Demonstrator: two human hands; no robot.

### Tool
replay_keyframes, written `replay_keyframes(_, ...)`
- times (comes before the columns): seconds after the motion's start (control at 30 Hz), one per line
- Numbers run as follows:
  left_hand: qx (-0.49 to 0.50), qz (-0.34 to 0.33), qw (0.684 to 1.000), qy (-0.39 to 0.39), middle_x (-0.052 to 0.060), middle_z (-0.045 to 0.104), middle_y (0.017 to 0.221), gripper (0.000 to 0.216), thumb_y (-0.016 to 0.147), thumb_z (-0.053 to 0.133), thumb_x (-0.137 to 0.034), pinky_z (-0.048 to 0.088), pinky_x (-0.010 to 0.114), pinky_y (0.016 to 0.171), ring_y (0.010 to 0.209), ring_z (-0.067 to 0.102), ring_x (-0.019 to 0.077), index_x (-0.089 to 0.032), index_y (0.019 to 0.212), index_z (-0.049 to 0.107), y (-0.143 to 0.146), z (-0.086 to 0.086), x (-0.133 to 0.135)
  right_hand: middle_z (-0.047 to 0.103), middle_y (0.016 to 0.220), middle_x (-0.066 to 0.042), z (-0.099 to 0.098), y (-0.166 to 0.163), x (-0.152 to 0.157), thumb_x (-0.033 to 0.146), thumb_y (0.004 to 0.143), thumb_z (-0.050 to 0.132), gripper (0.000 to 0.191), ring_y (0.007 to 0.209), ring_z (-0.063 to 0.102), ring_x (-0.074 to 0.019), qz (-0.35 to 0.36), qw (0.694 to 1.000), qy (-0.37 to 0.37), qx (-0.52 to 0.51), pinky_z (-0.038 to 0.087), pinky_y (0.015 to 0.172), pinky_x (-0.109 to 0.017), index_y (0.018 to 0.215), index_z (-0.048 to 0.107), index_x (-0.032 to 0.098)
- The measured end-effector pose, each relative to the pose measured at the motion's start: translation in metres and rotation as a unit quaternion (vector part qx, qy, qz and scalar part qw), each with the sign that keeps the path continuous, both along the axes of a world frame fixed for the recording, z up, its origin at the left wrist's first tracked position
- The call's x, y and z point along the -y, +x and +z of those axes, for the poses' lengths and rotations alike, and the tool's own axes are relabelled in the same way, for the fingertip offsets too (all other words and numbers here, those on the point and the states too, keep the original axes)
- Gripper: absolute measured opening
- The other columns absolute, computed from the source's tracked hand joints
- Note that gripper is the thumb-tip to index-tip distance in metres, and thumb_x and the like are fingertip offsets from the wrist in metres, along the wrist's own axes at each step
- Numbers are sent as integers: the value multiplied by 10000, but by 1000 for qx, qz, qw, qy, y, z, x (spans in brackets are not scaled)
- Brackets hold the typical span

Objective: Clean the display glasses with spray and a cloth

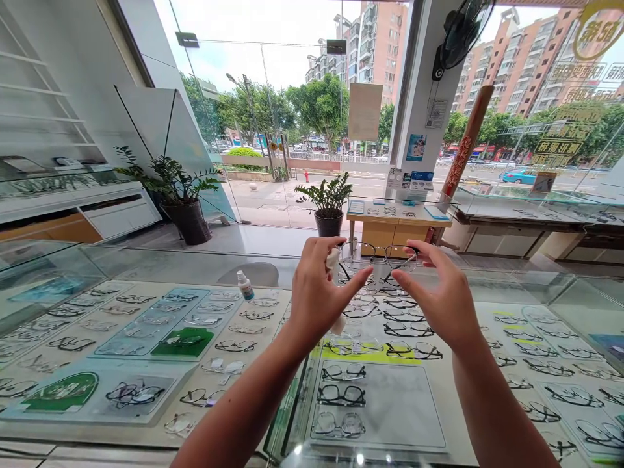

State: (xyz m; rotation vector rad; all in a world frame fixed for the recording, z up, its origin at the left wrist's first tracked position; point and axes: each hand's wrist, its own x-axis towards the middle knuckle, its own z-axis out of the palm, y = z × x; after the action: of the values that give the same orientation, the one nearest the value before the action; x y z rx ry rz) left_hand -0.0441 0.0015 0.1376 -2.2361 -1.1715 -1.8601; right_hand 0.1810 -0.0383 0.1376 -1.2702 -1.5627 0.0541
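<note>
Left grip [318,281] (white cloth [333,262] tucked in) and right grip [444,296] pinch eyeglasses [379,250] between them, likely for steadiness.

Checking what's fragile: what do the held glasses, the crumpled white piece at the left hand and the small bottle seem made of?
Held glasses: probably metal frame, going by the thin, shiny dark rims; lenses clear, glass or plastic, can't tell.
White piece: soft and matte, likely cloth or tissue, judging by its crumpled look.
Bottle: probably smooth plastic, from its white, nozzle-like top.
</note>
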Motion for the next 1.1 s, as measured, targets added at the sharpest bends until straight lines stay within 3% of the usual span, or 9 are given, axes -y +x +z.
replay_keyframes(0.5, -2, 5, 1000, 11, 71, 690, 1148, 525, 845, 910, -451, 504, 298, 588, 788, 621, 158, -232, 1260, 673, 1, -3, -5, 785, 1345, -120, 1, -3, 4, 567, 944, 789, 568, 1167, 746, -343, -20, 999, 28, 17, 598, 1003, -555, 1409, 686, 257)
replay_keyframes(0.7, 12, 11, 1000, 11, 84, 707, 1163, 639, 815, 936, -491, 530, 328, 653, 972, 692, 231, -228, 1315, 638, 2, -7, -9, 781, 1354, -110, -2, -4, 2, 549, 951, 791, 549, 1202, 737, -348, -16, 998, 58, 25, 586, 1018, -585, 1413, 667, 280)
replay_keyframes(0.83, 24, 15, 999, 44, 74, 705, 1166, 574, 829, 930, -473, 560, 370, 774, 997, 683, 227, -227, 1265, 650, 2, -9, -12, 752, 1415, -101, -3, -7, 2, 518, 939, 807, 564, 1259, 714, -343, -5, 998, 70, 1, 578, 1049, -588, 1432, 642, 302)
replay_keyframes(0.93, 39, 28, 995, 85, 66, 697, 1161, 580, 817, 943, -448, 559, 387, 820, 924, 656, 198, -229, 1270, 655, 1, -8, -13, 705, 1483, -107, -2, -7, 0, 505, 946, 791, 562, 1316, 687, -329, 27, 994, 85, -62, 588, 1041, -556, 1443, 622, 304)
replay_keyframes(1.1, 66, 34, 989, 126, 46, 664, 1178, 609, 798, 959, -438, 520, 330, 679, 696, 527, 102, -232, 1289, 663, 0, -8, -17, 764, 1362, -107, -2, 0, -9, 510, 1021, 685, 353, 1253, 728, -298, 59, 977, 97, -180, 599, 1002, -510, 1279, 714, 271)
